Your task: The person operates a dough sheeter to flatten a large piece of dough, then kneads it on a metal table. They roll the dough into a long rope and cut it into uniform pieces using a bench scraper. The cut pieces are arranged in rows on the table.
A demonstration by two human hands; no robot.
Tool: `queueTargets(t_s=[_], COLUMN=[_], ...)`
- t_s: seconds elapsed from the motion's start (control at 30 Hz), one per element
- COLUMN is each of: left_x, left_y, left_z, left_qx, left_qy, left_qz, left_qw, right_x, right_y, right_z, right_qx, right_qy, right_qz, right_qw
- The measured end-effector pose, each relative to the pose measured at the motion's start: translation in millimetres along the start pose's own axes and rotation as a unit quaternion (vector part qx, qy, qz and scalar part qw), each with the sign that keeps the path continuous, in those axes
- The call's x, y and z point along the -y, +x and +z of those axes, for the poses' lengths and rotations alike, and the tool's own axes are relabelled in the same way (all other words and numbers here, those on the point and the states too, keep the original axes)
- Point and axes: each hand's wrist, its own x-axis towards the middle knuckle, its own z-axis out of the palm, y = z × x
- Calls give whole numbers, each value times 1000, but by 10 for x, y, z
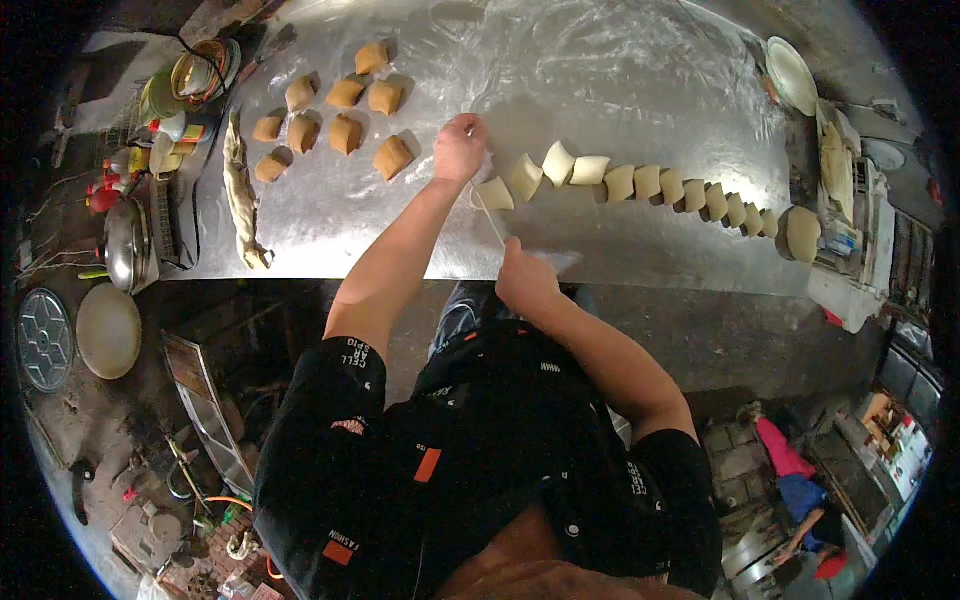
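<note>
A thin, pale, straight strip (489, 215), seen nearly edge-on, runs between my hands. It may be a blade, but I cannot tell. My left hand (460, 150) is closed at its far end over the metal table. At the near end, by the table's front edge, my right hand (527, 280) is closed on it. Right beside the strip lies a white dough piece (495, 194). Several more cut pieces (620, 184) curve away to the right in a row, ending at a rounded dough lump (802, 234). Several brown dough pieces (345, 134) lie apart to the left.
A long, crumpled dough-coloured strip (238, 190) lies near the left end of the floured table (620, 60). Bowls (200, 72), bottles and a lidded pan (124, 245) stand beyond that end. At the right are a white plate (791, 76) and a cluttered shelf.
</note>
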Motion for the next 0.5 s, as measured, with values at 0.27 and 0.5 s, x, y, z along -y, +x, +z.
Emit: queueTargets(t_s=[0.27, 0.5], left_x=[182, 208], left_y=[1, 151], left_z=[125, 156], left_qx=[0, 3], left_qy=[34, 172], left_qz=[-35, 46], left_qw=[999, 984], right_x=[-12, -169], right_y=[3, 312], right_z=[-56, 251], right_qx=[35, 14], right_qy=[-20, 15], right_qz=[6, -7], right_qw=[999, 1000])
